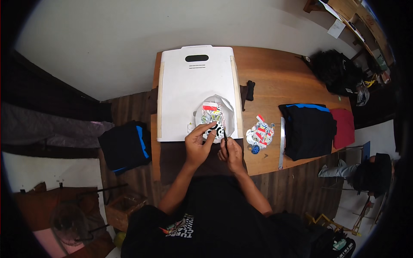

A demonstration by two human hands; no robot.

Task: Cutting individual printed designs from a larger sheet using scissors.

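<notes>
My left hand (197,143) rests its fingertips on a colourful printed cut-out (213,119) that lies on a sheet of white backing paper (228,112). That paper sits on a large white board (189,92) laid over the wooden table (279,81). Just to the right, my right hand (232,154) grips a thin dark tool (225,136) like a pen, its tip at the cut-out's lower edge. A dark cloth (172,157) lies under both hands at the table's near edge.
A second pile of colourful cut-outs (260,132) lies right of the board, beside a metal ruler (282,144). Folded black clothes (309,129) and a red one (344,127) sit further right. A black bag (333,69) is at the far corner. Another person (365,174) sits at right.
</notes>
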